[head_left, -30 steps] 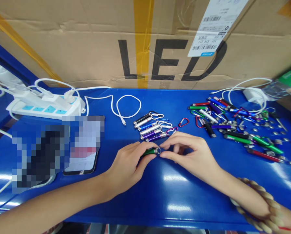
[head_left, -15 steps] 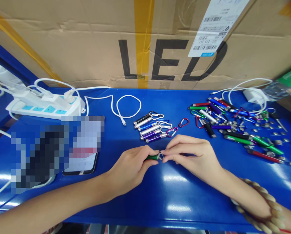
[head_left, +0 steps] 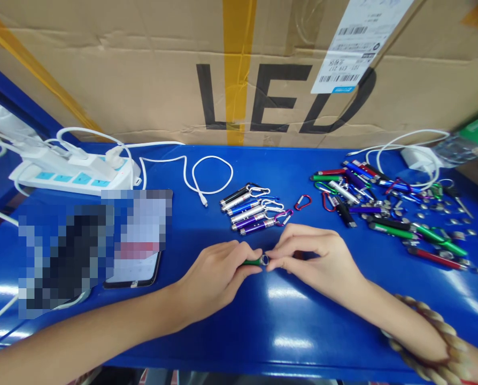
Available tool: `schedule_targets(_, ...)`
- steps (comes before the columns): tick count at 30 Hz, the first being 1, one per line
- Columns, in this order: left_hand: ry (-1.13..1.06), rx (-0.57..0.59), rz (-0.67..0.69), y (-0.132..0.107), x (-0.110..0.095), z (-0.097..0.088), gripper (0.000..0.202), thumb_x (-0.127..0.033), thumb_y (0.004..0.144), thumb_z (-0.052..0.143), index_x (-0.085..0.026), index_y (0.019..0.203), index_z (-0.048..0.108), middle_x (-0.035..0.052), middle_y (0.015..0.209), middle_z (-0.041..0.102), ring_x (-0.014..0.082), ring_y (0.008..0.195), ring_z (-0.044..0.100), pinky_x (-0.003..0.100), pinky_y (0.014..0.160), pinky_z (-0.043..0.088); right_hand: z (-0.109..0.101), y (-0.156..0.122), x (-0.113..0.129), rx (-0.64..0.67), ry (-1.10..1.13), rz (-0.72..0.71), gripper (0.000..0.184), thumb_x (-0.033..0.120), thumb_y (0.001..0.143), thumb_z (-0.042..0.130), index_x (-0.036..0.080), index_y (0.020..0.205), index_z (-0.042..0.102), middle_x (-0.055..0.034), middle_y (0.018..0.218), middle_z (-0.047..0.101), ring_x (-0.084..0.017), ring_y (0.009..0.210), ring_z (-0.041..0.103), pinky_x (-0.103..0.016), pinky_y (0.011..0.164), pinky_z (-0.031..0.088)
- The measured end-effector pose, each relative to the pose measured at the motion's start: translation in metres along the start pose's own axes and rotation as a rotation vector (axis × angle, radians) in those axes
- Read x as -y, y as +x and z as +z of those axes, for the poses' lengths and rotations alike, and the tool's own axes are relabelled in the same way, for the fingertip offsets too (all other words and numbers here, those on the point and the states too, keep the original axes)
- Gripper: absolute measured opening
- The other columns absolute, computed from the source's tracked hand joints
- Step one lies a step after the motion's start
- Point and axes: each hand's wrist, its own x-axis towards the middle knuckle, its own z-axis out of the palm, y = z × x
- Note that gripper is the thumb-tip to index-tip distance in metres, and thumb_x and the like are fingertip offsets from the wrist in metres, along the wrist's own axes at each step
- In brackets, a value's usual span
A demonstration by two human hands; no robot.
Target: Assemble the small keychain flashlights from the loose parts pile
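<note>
Between the thumb and fingers of my left hand (head_left: 218, 270) is a green mini flashlight (head_left: 253, 262), its round, silvery open end turned to the right. My right hand (head_left: 311, 251) is closed in a pinch right at that end; whatever its fingertips hold is too small to make out. Just beyond my hands lies a row of several finished-looking mini flashlights (head_left: 249, 219) in black, silver, blue and purple, with carabiner clips. A loose red carabiner (head_left: 303, 202) rests to their right.
At the right is a pile of coloured flashlight tubes (head_left: 355, 182) with scattered small button cells (head_left: 457, 235). A phone (head_left: 143, 267), a white power strip (head_left: 78, 179) and a white cable (head_left: 213, 191) occupy the left. Behind stands a large cardboard box (head_left: 143, 75).
My right fingertips have shifted slightly at the flashlight's end, and its round opening now faces the camera more. My left hand keeps its hold.
</note>
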Motion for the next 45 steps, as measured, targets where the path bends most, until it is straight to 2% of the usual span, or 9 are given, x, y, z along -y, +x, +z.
schedule_targets(10,0.053,-0.045,0.032,0.0,0.002,0.001,0.015,-0.025,0.094,0.042,-0.016,0.093,0.055,0.0005,0.074,0.066,0.0123,0.063,0.061,0.022,0.059,0.049,0.002,-0.002,-0.003,0.013,0.033,0.172,0.011,0.021,0.068,0.074,0.017,0.059,0.069,-0.0006,0.056,0.06,-0.008,0.048,0.05,-0.019,0.044,0.041)
schedule_targets(19,0.052,0.002,0.043,0.0,0.0,-0.002,0.017,-0.022,0.095,0.041,-0.018,0.103,0.055,0.001,0.086,0.07,0.0122,0.067,0.061,0.024,0.065,0.049,0.006,0.001,0.003,0.086,0.178,0.42,0.022,0.023,0.067,0.069,0.014,0.051,0.058,0.0017,0.052,0.053,-0.005,0.042,0.043,-0.017,0.038,0.033)
schedule_targets(23,0.086,-0.009,0.066,0.0,0.0,-0.002,0.02,-0.023,0.095,0.04,-0.018,0.106,0.055,0.0008,0.081,0.069,0.0129,0.065,0.06,0.025,0.065,0.049,0.008,0.001,0.003,0.126,0.226,0.504,0.027,0.026,0.07,0.066,0.014,0.051,0.052,0.0024,0.049,0.051,-0.005,0.041,0.041,-0.017,0.037,0.031)
schedule_targets(28,0.135,-0.013,0.092,0.0,0.001,-0.001,0.021,-0.022,0.096,0.038,-0.016,0.105,0.056,0.0007,0.073,0.067,0.0136,0.061,0.057,0.025,0.062,0.047,0.009,-0.001,0.002,0.13,0.254,0.538,0.027,0.029,0.07,0.065,0.015,0.051,0.05,0.0028,0.047,0.048,-0.005,0.041,0.039,-0.018,0.038,0.03)
schedule_targets(34,0.151,-0.002,0.048,0.0,0.0,0.002,0.018,-0.021,0.094,0.04,-0.015,0.099,0.057,0.0023,0.08,0.069,0.0157,0.064,0.059,0.027,0.06,0.046,0.009,-0.002,0.002,0.142,0.266,0.555,0.03,0.031,0.069,0.067,0.014,0.051,0.05,0.0033,0.047,0.047,-0.004,0.04,0.037,-0.017,0.037,0.028)
schedule_targets(37,0.157,0.005,0.024,0.0,0.0,0.002,0.019,-0.02,0.094,0.04,-0.015,0.099,0.057,0.0035,0.08,0.069,0.0176,0.067,0.061,0.029,0.062,0.047,0.006,0.0,0.0,0.108,0.174,0.466,0.032,0.032,0.071,0.068,0.014,0.05,0.052,0.0026,0.048,0.05,-0.004,0.04,0.039,-0.017,0.036,0.031)
schedule_targets(41,0.122,0.037,-0.005,0.001,-0.001,0.0,0.02,-0.019,0.094,0.038,-0.015,0.1,0.057,0.0038,0.078,0.068,0.0176,0.069,0.062,0.029,0.063,0.048,-0.003,0.001,-0.003,-0.006,-0.008,0.14,0.016,0.028,0.069,0.073,0.014,0.066,0.066,-0.0006,0.064,0.061,-0.005,0.045,0.048,-0.017,0.041,0.041)
schedule_targets(45,0.073,0.058,-0.028,0.003,-0.002,-0.002,0.022,-0.017,0.093,0.035,-0.016,0.098,0.057,0.0019,0.071,0.064,0.0155,0.065,0.06,0.027,0.062,0.047,-0.008,-0.002,-0.007,0.025,-0.165,-0.167,0.01,0.025,0.076,0.068,0.019,0.084,0.071,-0.0019,0.081,0.068,-0.007,0.06,0.06,-0.018,0.053,0.05)
